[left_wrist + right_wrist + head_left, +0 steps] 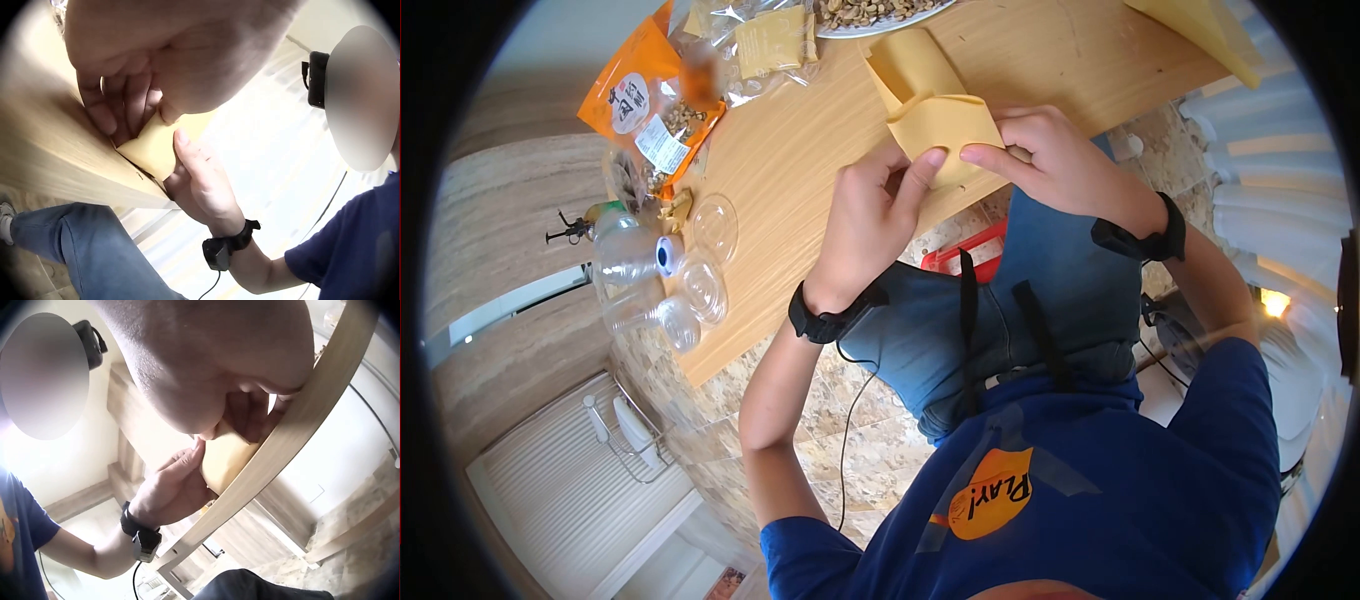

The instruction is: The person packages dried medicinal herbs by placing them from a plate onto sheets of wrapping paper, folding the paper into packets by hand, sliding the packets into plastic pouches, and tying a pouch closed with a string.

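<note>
Both hands are at a tan kraft-paper piece (pixel 945 122) at the table's near edge, its upper part folded over. My left hand (pixel 870 215) pinches its left side, thumb on the near face and fingers behind. From the right, my right hand (pixel 1065 160) pinches the other side, its thumb tip close to the left thumb. Just beyond, a tan paper section with an open, hollow end (pixel 915 65) lies on the table, overlapped by the held part. In the left wrist view the paper (pixel 159 147) shows between both hands; the right wrist view shows its underside (pixel 225 459) by the table edge.
On the wooden table (pixel 800 160), an orange printed pouch (pixel 640 95) stands at the left near clear plastic cups and lids (pixel 700 285). A clear bag of tan packets (pixel 775 45) and a plate of dried pieces (pixel 875 12) are at the back. More tan paper (pixel 1200 35) lies far right.
</note>
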Demonstrator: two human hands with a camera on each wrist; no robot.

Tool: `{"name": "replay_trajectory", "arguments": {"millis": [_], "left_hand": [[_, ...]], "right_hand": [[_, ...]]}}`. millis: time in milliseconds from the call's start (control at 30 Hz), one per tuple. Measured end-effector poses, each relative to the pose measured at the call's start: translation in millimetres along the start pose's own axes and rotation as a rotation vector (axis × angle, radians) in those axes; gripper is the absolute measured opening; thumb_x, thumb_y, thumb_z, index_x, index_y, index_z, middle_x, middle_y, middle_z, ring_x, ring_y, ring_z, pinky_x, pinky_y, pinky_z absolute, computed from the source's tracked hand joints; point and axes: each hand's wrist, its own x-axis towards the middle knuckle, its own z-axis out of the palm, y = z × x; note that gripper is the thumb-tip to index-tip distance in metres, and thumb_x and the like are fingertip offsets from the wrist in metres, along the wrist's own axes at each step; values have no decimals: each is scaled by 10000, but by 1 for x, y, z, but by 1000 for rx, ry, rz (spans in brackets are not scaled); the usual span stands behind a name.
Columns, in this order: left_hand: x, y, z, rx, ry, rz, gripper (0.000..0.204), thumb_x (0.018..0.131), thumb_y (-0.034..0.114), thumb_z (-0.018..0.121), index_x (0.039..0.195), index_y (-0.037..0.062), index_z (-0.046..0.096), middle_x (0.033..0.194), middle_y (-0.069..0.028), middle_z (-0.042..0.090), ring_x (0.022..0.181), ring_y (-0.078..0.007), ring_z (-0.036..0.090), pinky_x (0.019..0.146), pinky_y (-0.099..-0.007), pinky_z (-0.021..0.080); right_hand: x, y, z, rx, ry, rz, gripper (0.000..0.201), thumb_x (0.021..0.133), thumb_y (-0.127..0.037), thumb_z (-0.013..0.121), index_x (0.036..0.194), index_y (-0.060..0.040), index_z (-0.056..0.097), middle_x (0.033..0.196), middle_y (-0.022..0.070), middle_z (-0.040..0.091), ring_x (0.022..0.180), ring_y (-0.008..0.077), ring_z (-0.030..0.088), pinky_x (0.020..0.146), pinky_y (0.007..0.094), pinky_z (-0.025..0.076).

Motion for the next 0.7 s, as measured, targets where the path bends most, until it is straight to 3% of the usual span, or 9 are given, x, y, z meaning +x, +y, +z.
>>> {"name": "replay_trajectory", "arguments": {"millis": [33, 133, 367, 467, 500, 533, 567, 633, 700], "left_hand": [[2, 0, 2, -66, 59, 37, 270, 1034, 165, 688, 1178, -63, 683, 677, -128, 679, 603, -120, 586, 596, -293, 482], [9, 4, -4, 35, 35, -53, 292, 1040, 168, 680, 1196, -78, 655, 662, -123, 665, 589, -114, 584, 586, -282, 471], [25, 10, -13, -20, -48, -201, 279, 1038, 176, 683, 1091, -97, 674, 748, -108, 703, 615, -122, 640, 595, -277, 513], [34, 6, -18, -77, -119, -354, 272, 1041, 161, 669, 1079, -108, 677, 759, -97, 703, 610, -129, 666, 578, -276, 539], [37, 4, -18, -96, -123, -375, 260, 1043, 151, 658, 1069, -107, 673, 760, -105, 702, 606, -136, 676, 569, -275, 544], [39, 3, -18, -116, -127, -397, 249, 1046, 141, 648, 1059, -106, 670, 762, -112, 701, 602, -143, 685, 560, -274, 549], [40, 3, -18, -115, -125, -398, 249, 1046, 141, 648, 1059, -106, 670, 762, -112, 701, 602, -143, 685, 560, -274, 549], [42, 5, -16, -138, -85, -311, 242, 1045, 129, 644, 1062, -112, 630, 761, -116, 701, 589, -151, 693, 540, -272, 553], [42, 10, -16, -101, -91, -313, 244, 1031, 124, 664, 1086, -106, 605, 754, -126, 700, 592, -168, 693, 546, -291, 555]], "right_hand": [[1, -2, -3, -10, -42, 48, 312, 1029, -254, 691, 1059, 56, 706, 772, 167, 636, 633, 263, 562, 615, 358, 466], [6, -8, -10, -87, -111, 204, 334, 999, -299, 739, 1015, 33, 712, 670, 112, 567, 566, 174, 487, 548, 330, 409], [9, -2, -4, 47, 78, 151, 374, 981, -301, 764, 849, 27, 643, 647, 62, 556, 564, 106, 479, 520, 299, 384], [13, -1, -5, 56, 0, 178, 285, 973, -234, 774, 947, 16, 639, 661, 39, 583, 586, 92, 496, 536, 284, 399], [13, 4, -1, 143, 51, 189, 277, 957, -191, 786, 1071, -1, 620, 706, 30, 588, 588, 90, 495, 546, 281, 409], [14, 6, 2, 229, 102, 200, 348, 941, -148, 799, 1196, -18, 602, 752, 21, 592, 591, 88, 494, 556, 278, 420], [15, 7, 1, 230, 101, 200, 348, 941, -148, 799, 1196, -18, 602, 752, 21, 592, 591, 88, 494, 556, 278, 420], [18, 9, 0, 177, 110, 181, 579, 894, -85, 828, 1362, -56, 488, 857, 13, 569, 643, 83, 509, 590, 270, 439], [18, 12, -1, 140, 104, 160, 641, 869, -101, 851, 1385, -62, 473, 895, 25, 549, 697, 90, 524, 622, 275, 456]]}}
